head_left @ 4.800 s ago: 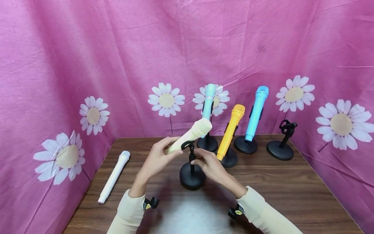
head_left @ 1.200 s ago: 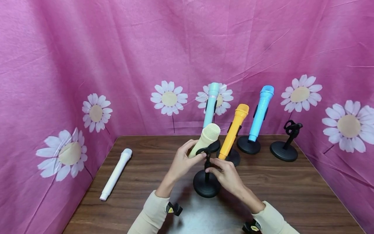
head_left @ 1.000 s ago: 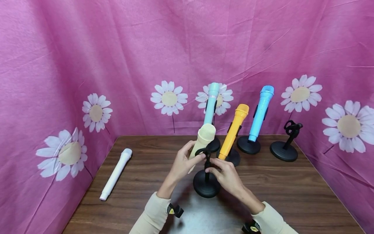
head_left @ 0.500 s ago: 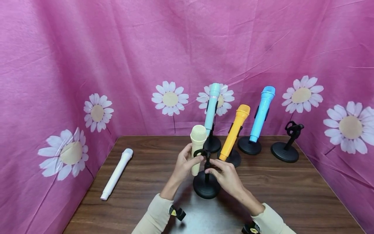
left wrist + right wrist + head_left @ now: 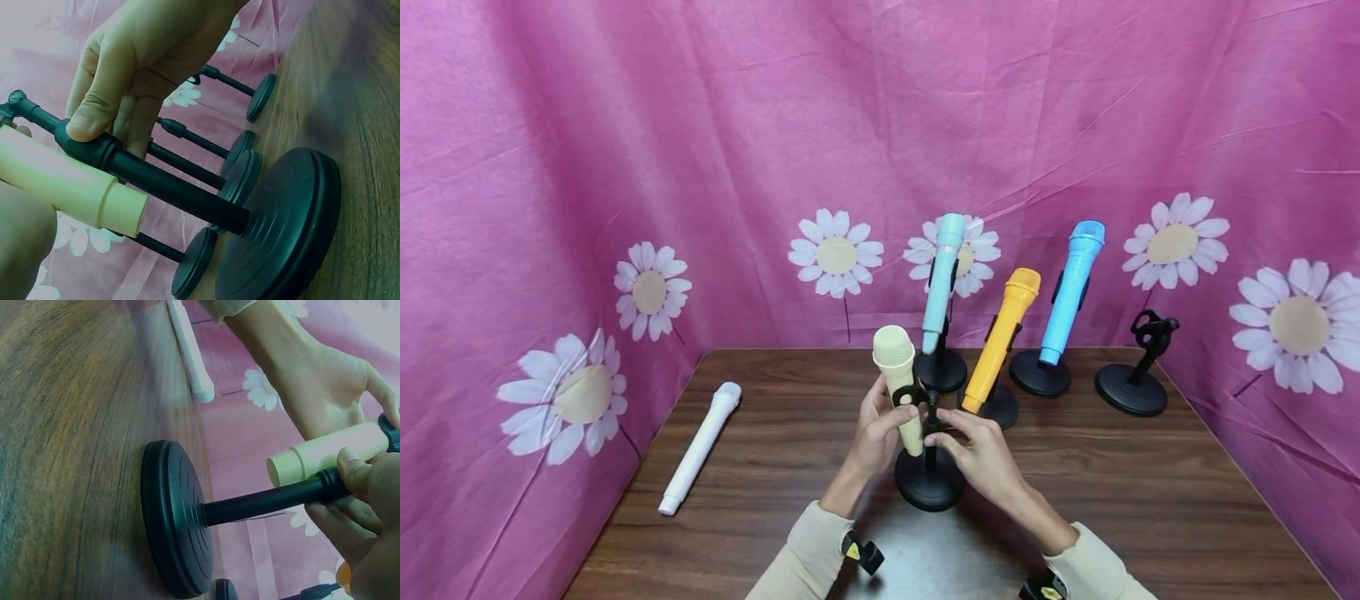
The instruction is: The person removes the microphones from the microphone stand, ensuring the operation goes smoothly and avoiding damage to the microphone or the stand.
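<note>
My left hand (image 5: 876, 433) holds a cream microphone (image 5: 893, 350) by its body, head up and leaning slightly left. The thumb lies at the black clip of a desk microphone stand (image 5: 929, 487), and the clip overlaps the microphone's body. In the left wrist view, the lower end of the microphone (image 5: 81, 187) runs alongside the stand's post. My right hand (image 5: 977, 446) pinches the post's neck just below the clip, the thumb on the collar in the right wrist view. The round base of the stand (image 5: 175, 519) sits on the table.
Behind the hands, a mint microphone (image 5: 942, 275), a yellow microphone (image 5: 1002, 337) and a blue microphone (image 5: 1072, 292) rest in stands. A bare stand (image 5: 1131, 387) is at the back right. On the left lies a white microphone (image 5: 700, 450). A pink flowered curtain (image 5: 737, 167) encloses the wooden table.
The cream microphone has swung from leaning right to leaning slightly left, its lower end coming round toward the post. My left hand has turned with it; my right hand stays on the neck.
</note>
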The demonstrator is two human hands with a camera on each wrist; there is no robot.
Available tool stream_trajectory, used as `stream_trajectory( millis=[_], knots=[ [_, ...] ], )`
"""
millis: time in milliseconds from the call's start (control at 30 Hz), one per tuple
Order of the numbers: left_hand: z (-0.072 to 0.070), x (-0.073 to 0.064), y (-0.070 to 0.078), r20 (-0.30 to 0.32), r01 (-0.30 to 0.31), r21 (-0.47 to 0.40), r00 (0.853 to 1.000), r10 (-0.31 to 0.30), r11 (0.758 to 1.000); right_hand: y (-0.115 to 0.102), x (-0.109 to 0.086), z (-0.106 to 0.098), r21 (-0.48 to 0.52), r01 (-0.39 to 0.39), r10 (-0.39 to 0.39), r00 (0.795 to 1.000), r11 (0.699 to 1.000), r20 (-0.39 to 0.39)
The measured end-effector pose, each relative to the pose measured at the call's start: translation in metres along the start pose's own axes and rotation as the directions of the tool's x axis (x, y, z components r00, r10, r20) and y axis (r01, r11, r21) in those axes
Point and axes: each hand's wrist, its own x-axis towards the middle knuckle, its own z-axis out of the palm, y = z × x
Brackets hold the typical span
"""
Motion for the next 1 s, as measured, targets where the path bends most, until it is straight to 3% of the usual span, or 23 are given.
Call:
stream_trajectory(
  millis=[467, 633, 800, 1000],
  knots=[
    [0.0, -0.001, 0.0, 0.019, -0.01, 0.013, 1.0, 0.01, 1.0, 0.0, -0.001, 0.0, 0.029, -0.04, 0.039, 0.999, 0.999, 0.017],
    [-0.005, 0.0, 0.002, 0.069, 0.007, 0.031, 0.998, -0.009, 0.999, 0.0, -0.001, -0.001, 0.02, -0.032, 0.032, 0.999, 0.999, 0.011],
    [-0.009, 0.004, 0.011, 0.154, 0.011, 0.086, 0.988, -0.024, 0.996, 0.0, 0.0, -0.001, 0.035, -0.04, 0.039, 0.999, 0.999, 0.024],
    [-0.013, 0.012, 0.031, 0.183, -0.034, 0.205, 0.983, -0.004, 0.978, -0.001, 0.0, -0.001, 0.037, -0.05, 0.049, 0.998, 0.998, 0.024]
  ],
)
